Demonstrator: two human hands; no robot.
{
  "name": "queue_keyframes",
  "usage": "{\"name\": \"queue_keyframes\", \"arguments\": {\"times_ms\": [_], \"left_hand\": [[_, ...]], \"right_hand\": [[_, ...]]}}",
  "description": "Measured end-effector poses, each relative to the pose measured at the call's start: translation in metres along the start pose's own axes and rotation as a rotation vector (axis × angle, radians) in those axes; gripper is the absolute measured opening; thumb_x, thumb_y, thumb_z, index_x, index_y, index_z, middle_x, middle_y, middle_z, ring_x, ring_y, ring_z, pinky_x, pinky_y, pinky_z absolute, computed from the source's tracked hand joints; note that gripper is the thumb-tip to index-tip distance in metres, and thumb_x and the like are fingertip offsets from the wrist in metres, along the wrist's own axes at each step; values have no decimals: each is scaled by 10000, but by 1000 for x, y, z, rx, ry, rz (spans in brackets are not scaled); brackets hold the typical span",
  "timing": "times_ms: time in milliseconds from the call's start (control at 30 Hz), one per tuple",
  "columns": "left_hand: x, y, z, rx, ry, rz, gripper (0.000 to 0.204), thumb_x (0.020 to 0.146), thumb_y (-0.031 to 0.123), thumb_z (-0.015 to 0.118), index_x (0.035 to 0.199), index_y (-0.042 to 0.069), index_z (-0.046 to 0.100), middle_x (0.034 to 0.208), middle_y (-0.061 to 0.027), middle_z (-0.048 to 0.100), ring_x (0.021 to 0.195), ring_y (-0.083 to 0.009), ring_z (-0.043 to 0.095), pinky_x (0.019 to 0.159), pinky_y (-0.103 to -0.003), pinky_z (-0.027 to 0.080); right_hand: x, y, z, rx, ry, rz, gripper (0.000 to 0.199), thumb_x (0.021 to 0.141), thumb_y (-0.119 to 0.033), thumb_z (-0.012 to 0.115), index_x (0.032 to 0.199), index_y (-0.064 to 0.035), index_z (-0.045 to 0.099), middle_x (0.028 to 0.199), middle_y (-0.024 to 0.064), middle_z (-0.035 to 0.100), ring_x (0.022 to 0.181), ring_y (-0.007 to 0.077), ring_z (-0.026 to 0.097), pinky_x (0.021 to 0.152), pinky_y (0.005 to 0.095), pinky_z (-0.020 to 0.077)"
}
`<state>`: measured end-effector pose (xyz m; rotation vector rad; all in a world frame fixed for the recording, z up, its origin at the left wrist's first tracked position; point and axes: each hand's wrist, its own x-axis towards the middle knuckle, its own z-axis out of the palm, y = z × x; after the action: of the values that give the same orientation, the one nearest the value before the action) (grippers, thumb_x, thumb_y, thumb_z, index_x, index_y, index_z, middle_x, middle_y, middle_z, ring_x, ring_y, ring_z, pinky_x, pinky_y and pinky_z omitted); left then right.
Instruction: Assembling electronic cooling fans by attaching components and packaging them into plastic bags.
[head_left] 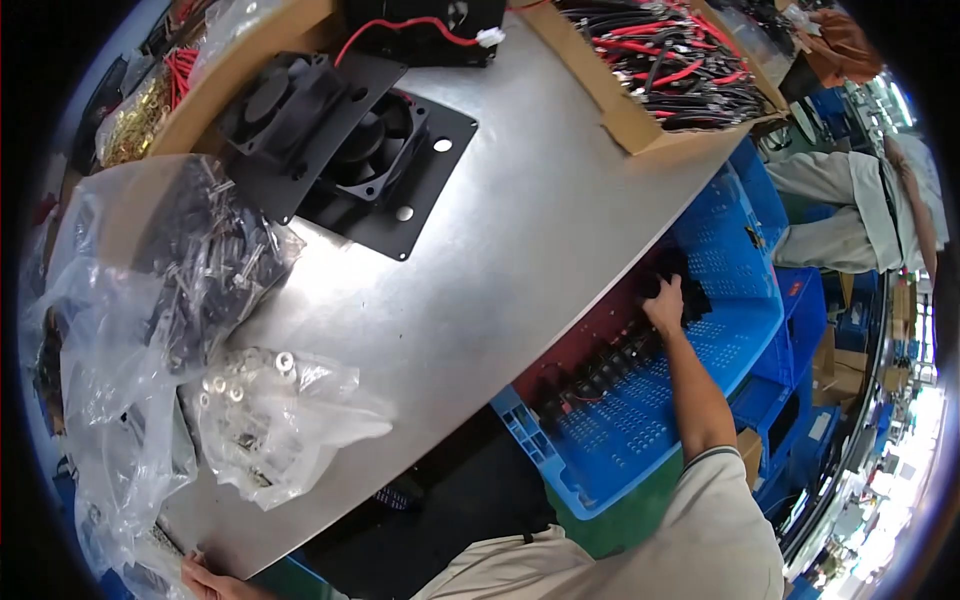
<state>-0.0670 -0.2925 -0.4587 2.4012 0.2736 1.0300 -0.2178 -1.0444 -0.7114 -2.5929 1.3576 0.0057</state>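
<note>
My right hand (665,307) reaches down into a blue plastic crate (735,270) beyond the table's right edge. Its fingers close round a dark part that looks like a black fan (672,268), mostly in shadow. A row of similar black parts (610,360) lies along the crate's inner side. At the near left corner of the metal table (450,290), my left hand (208,580) rests by the edge, fingers loosely extended and partly cut off by the picture. Nothing shows in it. Two black fans on black plates (420,190) lie at the table's far left, one overlapping the other.
A clear bag of small white and metal parts (265,420) and a larger bag of dark pieces (190,260) cover the table's left side. A cardboard box of red and black wires (670,70) stands far right. Another person (840,210) stands beyond the crate.
</note>
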Motion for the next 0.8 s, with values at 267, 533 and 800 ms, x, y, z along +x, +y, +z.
{"name": "queue_keyframes", "arguments": {"times_ms": [267, 533, 800], "left_hand": [[-6, 17, 13, -1, -16, 99, 258, 985, 184, 526, 948, -48, 634, 853, -80, 625, 776, -166, 568, 737, -283, 471], [-8, 42, 15, -41, -53, 190, 227, 970, 144, 547, 936, -61, 638, 839, -103, 641, 743, -164, 583, 704, -274, 485], [-11, 31, 15, -44, -21, 299, 195, 954, 107, 557, 964, -69, 641, 856, -117, 650, 732, -181, 605, 695, -289, 500]], "right_hand": [[-6, 17, -51, 596, 270, -17, 618, 606, -280, 837, 1102, -7, 588, 1136, 181, 526, 1032, 325, 558, 912, 390, 450], [-26, 1, -97, 891, 56, -18, 541, 639, -195, 835, 1064, 9, 569, 985, 110, 632, 850, 201, 623, 772, 326, 505], [-85, -66, -170, 1034, -25, -15, 321, 697, -131, 775, 984, -31, 673, 898, 35, 681, 796, 132, 613, 730, 285, 485]]}}
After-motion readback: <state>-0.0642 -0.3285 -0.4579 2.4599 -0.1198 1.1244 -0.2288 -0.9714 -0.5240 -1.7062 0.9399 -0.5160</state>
